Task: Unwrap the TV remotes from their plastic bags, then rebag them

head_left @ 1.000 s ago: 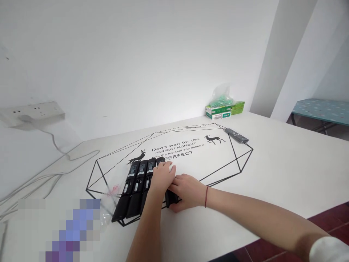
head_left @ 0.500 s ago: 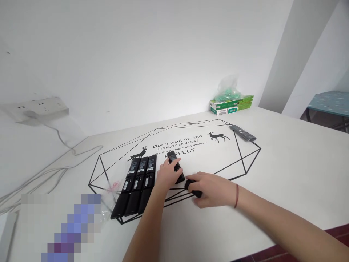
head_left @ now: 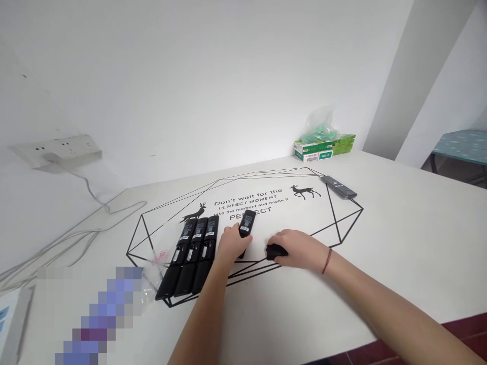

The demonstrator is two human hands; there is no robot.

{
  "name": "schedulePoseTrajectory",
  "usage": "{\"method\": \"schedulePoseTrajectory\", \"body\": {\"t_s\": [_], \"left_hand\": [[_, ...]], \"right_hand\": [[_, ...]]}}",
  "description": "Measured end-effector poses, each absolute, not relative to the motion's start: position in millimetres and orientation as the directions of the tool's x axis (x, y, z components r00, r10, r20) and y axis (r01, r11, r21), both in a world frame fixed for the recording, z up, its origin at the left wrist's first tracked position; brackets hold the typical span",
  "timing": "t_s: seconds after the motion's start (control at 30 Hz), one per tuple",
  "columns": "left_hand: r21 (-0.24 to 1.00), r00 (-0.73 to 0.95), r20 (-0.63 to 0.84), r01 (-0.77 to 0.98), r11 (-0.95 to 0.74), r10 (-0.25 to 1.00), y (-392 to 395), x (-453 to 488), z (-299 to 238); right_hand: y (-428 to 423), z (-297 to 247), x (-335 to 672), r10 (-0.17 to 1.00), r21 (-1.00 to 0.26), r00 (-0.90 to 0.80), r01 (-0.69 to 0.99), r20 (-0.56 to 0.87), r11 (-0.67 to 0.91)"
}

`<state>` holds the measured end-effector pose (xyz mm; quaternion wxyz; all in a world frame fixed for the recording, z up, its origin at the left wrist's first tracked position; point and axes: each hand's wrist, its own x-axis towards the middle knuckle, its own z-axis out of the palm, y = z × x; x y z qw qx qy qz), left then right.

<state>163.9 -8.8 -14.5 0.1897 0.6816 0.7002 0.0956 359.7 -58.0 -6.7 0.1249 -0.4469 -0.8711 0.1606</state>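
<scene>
My left hand [head_left: 233, 246] is wrapped round a black remote control [head_left: 248, 221], which lies back side up with its label showing; its lower end is partly hidden by the fingers. To the right, my right hand [head_left: 299, 248] grips a black battery cover [head_left: 276, 251] at the table surface, apart from the remote. Beside my left hand, three black remotes [head_left: 198, 230] lie in a row, backs up, with their battery compartments exposed. Smooth black covers [head_left: 185, 279] sit at their lower ends, the rightmost partly behind my left forearm.
Another remote [head_left: 340, 187] lies face up at the right on the printed white table [head_left: 399, 218]. Green and white boxes [head_left: 314, 148] with a plastic bag [head_left: 320, 124] stand against the wall. Clear plastic wrap [head_left: 148, 291], white cables [head_left: 89, 233] and a power strip [head_left: 64, 149] are at the left.
My left hand has turned the remote so its top leans right. My right hand has moved slightly right and away from it with the battery cover, widening the gap.
</scene>
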Motion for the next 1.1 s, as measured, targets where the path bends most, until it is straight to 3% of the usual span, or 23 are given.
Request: {"method": "schedulePoseTrajectory", "body": {"t_s": [0.13, 0.2, 0.3, 0.4, 0.53, 0.67, 0.83, 0.97, 1.1], "left_hand": [[0.474, 0.002, -0.053, 0.880, 0.023, 0.999, -11.6, 166.8, -14.8], [0.589, -0.020, -0.009, 0.808, 0.021, 1.000, -16.0, 172.3, -13.9], [0.878, -0.057, -0.018, 0.477, 0.043, 0.998, -23.9, 185.6, -10.5], [0.991, -0.078, -0.119, 0.045, 0.123, 0.990, -29.0, 199.3, -8.4], [0.921, -0.065, -0.226, -0.340, 0.192, 0.972, -30.2, 207.1, -10.6], [0.818, 0.006, -0.208, -0.547, 0.178, 0.978, -30.5, 207.9, -11.8], [0.737, 0.103, -0.185, -0.643, 0.207, 0.977, -33.5, 212.4, -11.2], [0.659, 0.162, -0.246, -0.695, 0.288, 0.956, -32.8, 214.4, -14.3], [0.645, 0.124, -0.246, -0.720, 0.258, 0.961, -33.6, 216.5, -17.2]], "right_hand": [[-57.3, -12.3, 355.5, 0.808, -0.423, -0.573, 0.703, 0.139, 0.572], [-56.6, -13.5, 354.0, 0.809, -0.461, -0.562, 0.680, 0.171, 0.570], [-55.3, -11.8, 353.8, 0.821, -0.521, -0.528, 0.648, 0.219, 0.556], [-53.8, -8.6, 354.4, 0.849, -0.557, -0.459, 0.647, 0.263, 0.522], [-52.3, -6.3, 353.7, 0.888, -0.563, -0.319, 0.689, 0.331, 0.457], [-53.6, -6.7, 349.5, 0.879, -0.621, -0.217, 0.636, 0.425, 0.457], [-54.4, -16.0, 342.3, 0.803, -0.604, -0.238, 0.552, 0.547, 0.575], [-51.8, -23.5, 340.2, 0.744, -0.555, -0.230, 0.538, 0.627, 0.634], [-51.5, -24.1, 340.5, 0.729, -0.528, -0.227, 0.558, 0.645, 0.641]]}}
